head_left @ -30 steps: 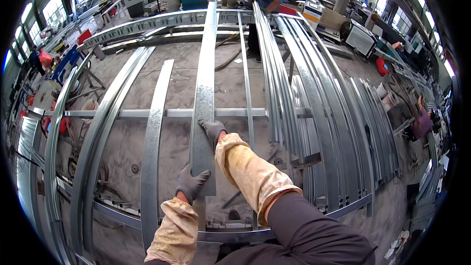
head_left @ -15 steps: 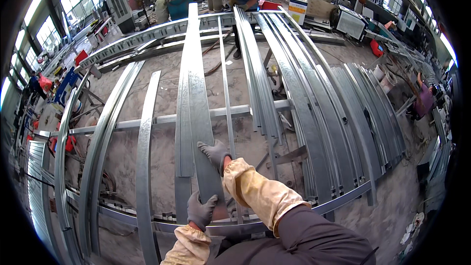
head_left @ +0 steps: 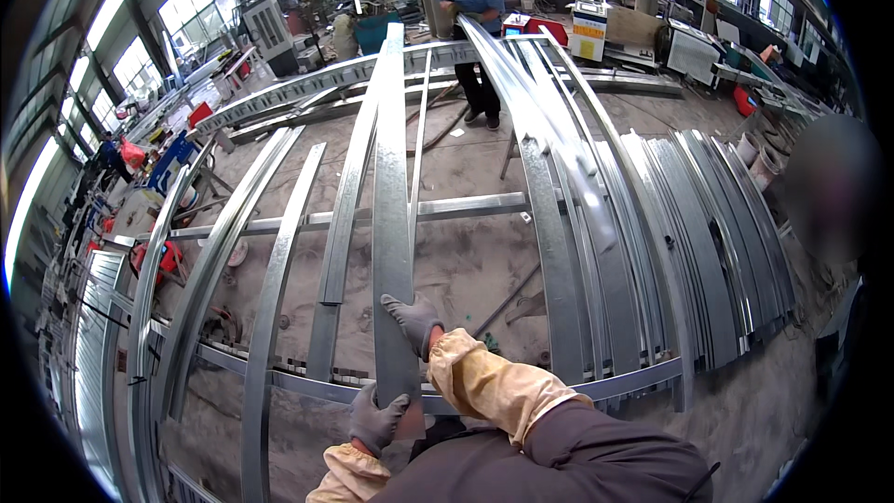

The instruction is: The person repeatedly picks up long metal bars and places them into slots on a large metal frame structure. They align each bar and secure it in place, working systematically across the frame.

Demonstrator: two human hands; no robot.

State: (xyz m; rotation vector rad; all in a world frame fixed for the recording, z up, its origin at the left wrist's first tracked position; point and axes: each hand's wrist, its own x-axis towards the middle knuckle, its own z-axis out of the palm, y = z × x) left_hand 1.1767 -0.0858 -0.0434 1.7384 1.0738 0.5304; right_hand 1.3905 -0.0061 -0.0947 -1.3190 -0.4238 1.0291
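Observation:
A long flat galvanized steel channel runs from close to my body to the far beam. My left hand, in a grey glove, grips its left edge near the near end. Farther up, my gloved right hand is closed round the right edge, its thumb across the top face. Fingers underneath are hidden. Just left of this channel lies another long channel, and to the right is a thin metal strip.
Across the beams, a person in a blue shirt holds a blurred bundle of channels. More profiles lie stacked at right and at left. A near cross beam and a middle cross beam support them.
The channel in my hands has separated from the one on its left and now points straighter ahead. The other person's bundle has swung to the right. My view has shifted slightly.

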